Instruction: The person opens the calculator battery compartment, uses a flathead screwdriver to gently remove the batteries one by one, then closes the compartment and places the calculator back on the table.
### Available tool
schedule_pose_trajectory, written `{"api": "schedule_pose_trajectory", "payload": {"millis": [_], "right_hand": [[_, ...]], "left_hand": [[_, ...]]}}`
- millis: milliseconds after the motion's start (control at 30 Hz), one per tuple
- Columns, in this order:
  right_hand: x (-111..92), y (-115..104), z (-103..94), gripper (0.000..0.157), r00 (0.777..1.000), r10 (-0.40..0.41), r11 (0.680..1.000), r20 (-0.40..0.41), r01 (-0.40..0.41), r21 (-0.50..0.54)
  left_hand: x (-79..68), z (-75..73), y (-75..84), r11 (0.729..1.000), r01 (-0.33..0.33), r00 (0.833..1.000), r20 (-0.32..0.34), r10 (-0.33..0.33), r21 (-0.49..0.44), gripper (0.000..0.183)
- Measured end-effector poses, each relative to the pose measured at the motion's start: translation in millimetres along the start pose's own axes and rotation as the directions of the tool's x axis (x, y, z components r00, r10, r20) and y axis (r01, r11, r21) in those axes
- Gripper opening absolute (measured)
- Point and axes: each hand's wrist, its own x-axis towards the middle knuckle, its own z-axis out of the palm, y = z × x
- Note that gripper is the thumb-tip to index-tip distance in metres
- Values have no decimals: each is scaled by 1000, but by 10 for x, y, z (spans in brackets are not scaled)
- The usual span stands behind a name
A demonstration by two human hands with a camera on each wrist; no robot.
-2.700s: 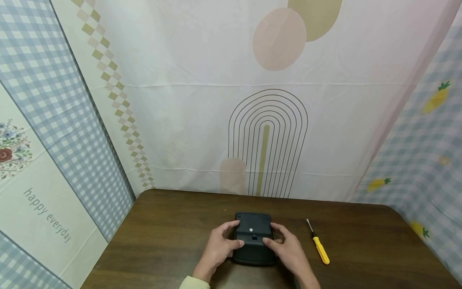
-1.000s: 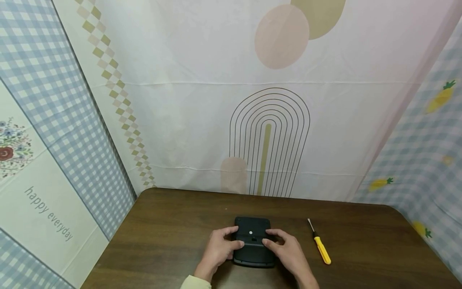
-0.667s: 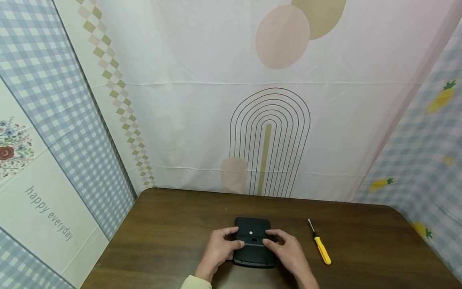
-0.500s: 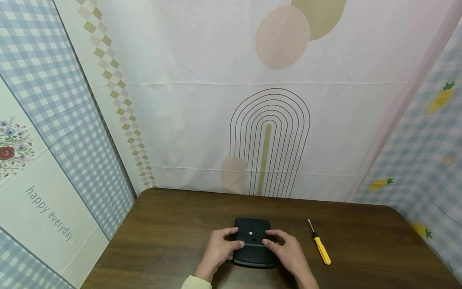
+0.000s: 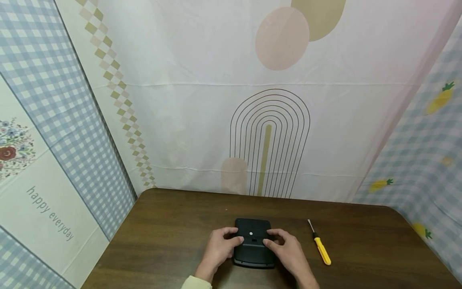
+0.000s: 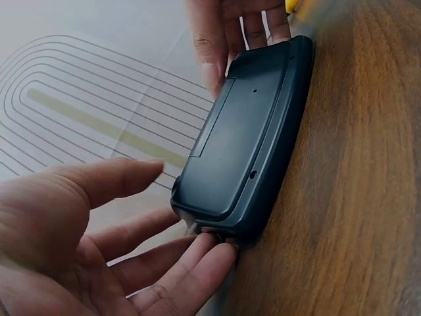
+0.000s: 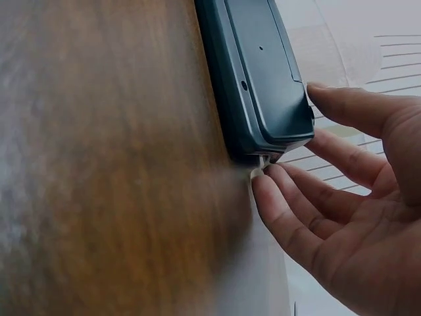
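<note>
A black calculator [image 5: 254,253] lies back side up on the wooden table, with a small white dot and a raised ridge on its back. My left hand [image 5: 217,249] is at its left side; in the left wrist view the thumb stands apart from the casing while lower fingertips touch its side edge. At the opposite side is my right hand [image 5: 288,251], its fingertips at the side edge in the right wrist view. Whether the right thumb touches the casing is hard to tell. The keys face down, hidden.
To the right of my right hand lies a screwdriver [image 5: 319,245] with a yellow handle, its tip pointing away. The brown table [image 5: 173,224] meets a patterned cloth backdrop [image 5: 187,132]. Checked cloths [image 5: 411,160] hang at both sides.
Since the earliest frame, the calculator's far edge has come lower and slightly nearer, and it lies flatter. Lately my left thumb has lifted a little. The screwdriver is unmoved.
</note>
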Motion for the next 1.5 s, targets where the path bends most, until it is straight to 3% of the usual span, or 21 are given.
{"api": "schedule_pose_trajectory", "payload": {"millis": [233, 500, 700, 933, 1233, 1500], "right_hand": [[-18, -26, 3, 31, 998, -43, 999, -42, 43, -2], [-75, -66, 24, 22, 983, -145, 989, -112, 146, 2], [-95, -86, 66, 19, 967, -239, 970, -88, 234, -62], [-93, -76, 123, 15, 945, -323, 940, -39, 316, -132], [-95, -101, 142, 15, 947, -322, 934, 19, 321, -159], [-82, -102, 161, 15, 953, -295, 937, 64, 302, -177]], "left_hand": [[11, -33, -4, 982, -170, 985, 13, 169, 83, 38], [-4, -49, 5, 914, -284, 959, 80, 272, 292, 44], [6, -49, -11, 873, -309, 949, 175, 261, 377, 55], [27, -31, -52, 840, -310, 949, 192, 248, 446, 47], [42, -26, -100, 834, -270, 959, 208, 191, 481, 46], [43, -51, -100, 838, -265, 957, 234, 170, 476, 45]]}}
